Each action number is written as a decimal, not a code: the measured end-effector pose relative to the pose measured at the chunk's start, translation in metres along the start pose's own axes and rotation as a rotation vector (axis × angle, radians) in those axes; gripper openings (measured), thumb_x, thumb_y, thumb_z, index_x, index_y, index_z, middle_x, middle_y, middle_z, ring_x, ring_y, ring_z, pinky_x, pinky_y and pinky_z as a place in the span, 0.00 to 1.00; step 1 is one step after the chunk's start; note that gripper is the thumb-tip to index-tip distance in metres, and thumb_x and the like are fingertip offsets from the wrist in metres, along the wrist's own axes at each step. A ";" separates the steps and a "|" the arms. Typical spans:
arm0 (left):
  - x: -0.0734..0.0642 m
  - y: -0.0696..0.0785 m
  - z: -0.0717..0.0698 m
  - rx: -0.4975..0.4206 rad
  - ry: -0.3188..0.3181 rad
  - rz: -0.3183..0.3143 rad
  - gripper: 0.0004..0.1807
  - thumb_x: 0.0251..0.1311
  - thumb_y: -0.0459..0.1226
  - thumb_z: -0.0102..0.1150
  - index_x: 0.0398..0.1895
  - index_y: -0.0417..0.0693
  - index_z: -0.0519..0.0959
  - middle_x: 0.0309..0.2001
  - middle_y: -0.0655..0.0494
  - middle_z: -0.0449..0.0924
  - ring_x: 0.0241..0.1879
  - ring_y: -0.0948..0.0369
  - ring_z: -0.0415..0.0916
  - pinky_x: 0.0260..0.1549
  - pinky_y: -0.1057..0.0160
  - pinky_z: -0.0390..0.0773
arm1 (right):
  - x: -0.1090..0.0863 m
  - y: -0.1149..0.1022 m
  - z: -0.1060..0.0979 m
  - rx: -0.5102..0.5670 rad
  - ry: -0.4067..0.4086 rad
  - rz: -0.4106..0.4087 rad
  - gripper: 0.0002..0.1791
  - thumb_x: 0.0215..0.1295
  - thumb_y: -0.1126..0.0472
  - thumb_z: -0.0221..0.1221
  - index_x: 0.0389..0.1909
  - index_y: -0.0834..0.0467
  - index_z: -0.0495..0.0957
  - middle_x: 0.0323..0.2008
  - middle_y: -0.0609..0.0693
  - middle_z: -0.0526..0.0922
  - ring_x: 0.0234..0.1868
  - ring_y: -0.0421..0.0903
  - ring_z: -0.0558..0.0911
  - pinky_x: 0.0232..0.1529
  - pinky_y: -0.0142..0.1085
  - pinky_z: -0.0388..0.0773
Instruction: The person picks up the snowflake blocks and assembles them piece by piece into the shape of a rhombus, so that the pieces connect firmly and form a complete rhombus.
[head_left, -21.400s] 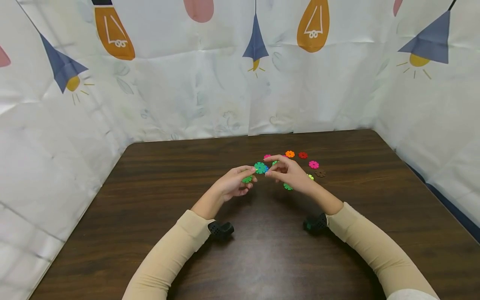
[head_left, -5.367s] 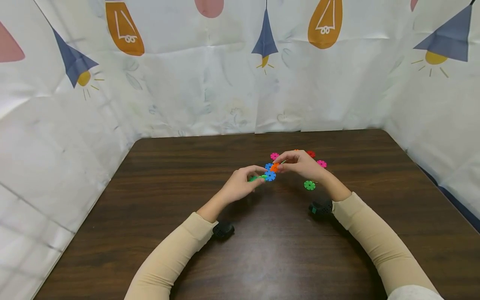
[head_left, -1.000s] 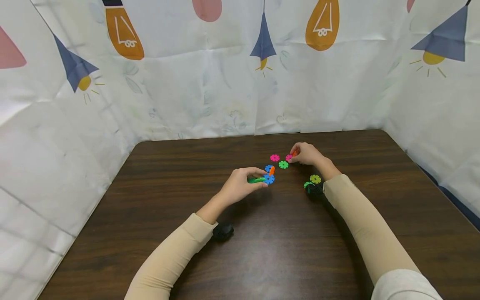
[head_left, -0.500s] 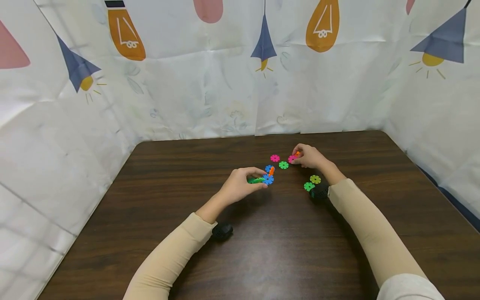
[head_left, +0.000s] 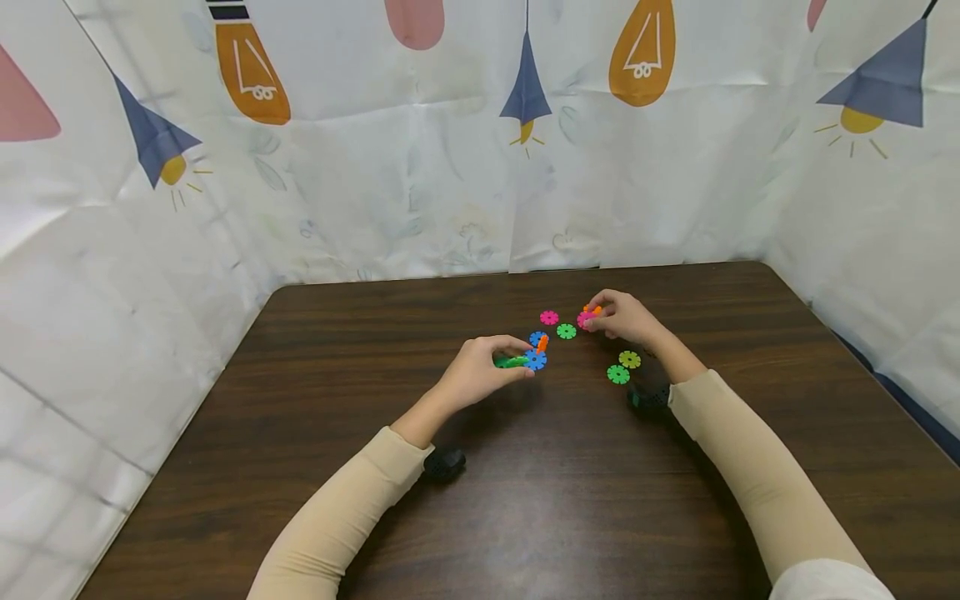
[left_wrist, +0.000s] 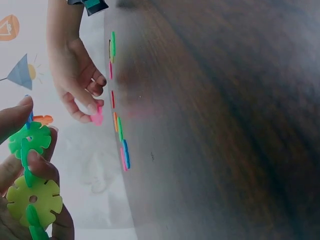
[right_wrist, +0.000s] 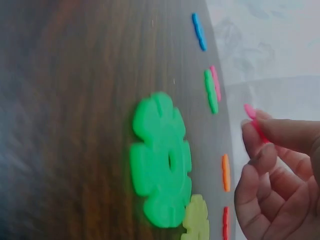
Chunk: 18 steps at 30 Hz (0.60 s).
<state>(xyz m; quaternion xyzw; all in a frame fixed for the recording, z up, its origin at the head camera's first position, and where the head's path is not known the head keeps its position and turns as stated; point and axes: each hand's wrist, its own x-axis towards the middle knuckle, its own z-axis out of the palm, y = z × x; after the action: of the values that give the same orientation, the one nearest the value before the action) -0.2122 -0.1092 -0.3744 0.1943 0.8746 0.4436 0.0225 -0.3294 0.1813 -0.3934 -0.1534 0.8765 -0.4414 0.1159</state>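
Note:
My left hand [head_left: 480, 371] holds a chain of notched, flower-shaped plastic discs. In the left wrist view the chain has a yellow disc [left_wrist: 45, 197], a green disc [left_wrist: 42, 140] and other green ones linked edge to edge. A blue disc [head_left: 536, 360] and an orange disc [head_left: 543, 343] form its far end. My right hand [head_left: 628, 321] pinches a pink disc [head_left: 585, 320] between thumb and fingertips, raised off the table in the right wrist view. Part of the left-hand chain is hidden behind the fingers in the head view.
On the brown table [head_left: 360, 367] lie loose discs: blue [head_left: 537, 337], pink [head_left: 549, 317], green [head_left: 566, 332], yellow-green [head_left: 630, 359] and green [head_left: 618, 374]. Orange [right_wrist: 226, 172] and red [right_wrist: 226, 222] discs lie near the right hand. A white printed curtain [head_left: 420, 192] hangs behind.
Since 5.4 seconds ago, the right hand has let go of the orange disc, now on the chain, and gone right to a pink disc. Lately it has shifted slightly nearer with it.

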 end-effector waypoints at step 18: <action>0.001 -0.001 0.001 -0.018 -0.001 -0.002 0.19 0.61 0.40 0.74 0.55 0.49 0.86 0.45 0.58 0.87 0.41 0.60 0.81 0.40 0.59 0.82 | -0.026 -0.030 0.020 0.172 0.065 -0.088 0.23 0.72 0.60 0.64 0.64 0.66 0.76 0.44 0.62 0.87 0.38 0.62 0.80 0.44 0.41 0.81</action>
<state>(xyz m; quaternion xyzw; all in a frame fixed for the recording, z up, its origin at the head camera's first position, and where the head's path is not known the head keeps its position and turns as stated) -0.2132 -0.1091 -0.3756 0.1935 0.8708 0.4512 0.0249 -0.2934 0.1593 -0.3790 -0.1667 0.8310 -0.5245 0.0809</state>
